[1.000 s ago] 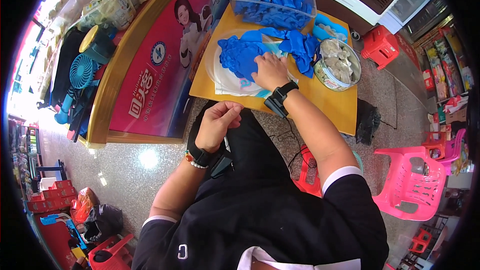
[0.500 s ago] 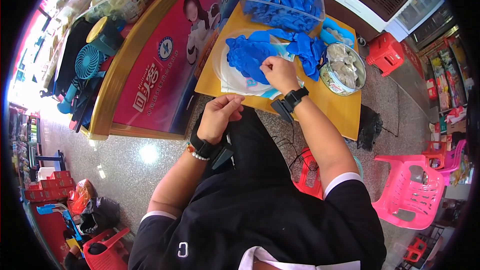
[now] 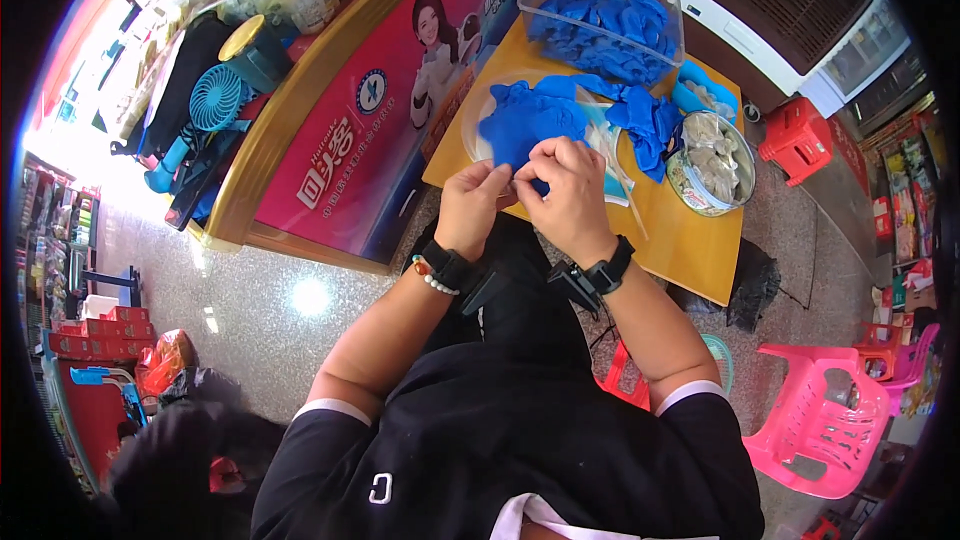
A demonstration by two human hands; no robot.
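My left hand [image 3: 474,206] and my right hand [image 3: 570,195] meet fingertip to fingertip at the table's near edge. Both are closed in a pinch; what sits between the fingers is too small or hidden to make out. Just beyond them a heap of thin, floppy blue pieces [image 3: 535,118] lies on a round, pale tray [image 3: 474,145]. Some blue shows behind my right fingers, and I cannot tell whether it is held. To the right, more blue pieces [image 3: 643,124] lie crumpled beside a white and light-blue sheet [image 3: 612,162].
At the back of the yellow table [image 3: 690,250] stands a clear bin [image 3: 655,65] full of blue pieces. A round tin [image 3: 695,192] with greyish crumpled pieces and a blue dish [image 3: 728,100] are at right. A counter [image 3: 240,210] borders the left; a pink chair [image 3: 815,420] stands right.
My right hand has come back from the blue heap to meet my left hand, which has moved forward. The whole view has shifted slightly. A dark blurred shape has appeared at the lower left.
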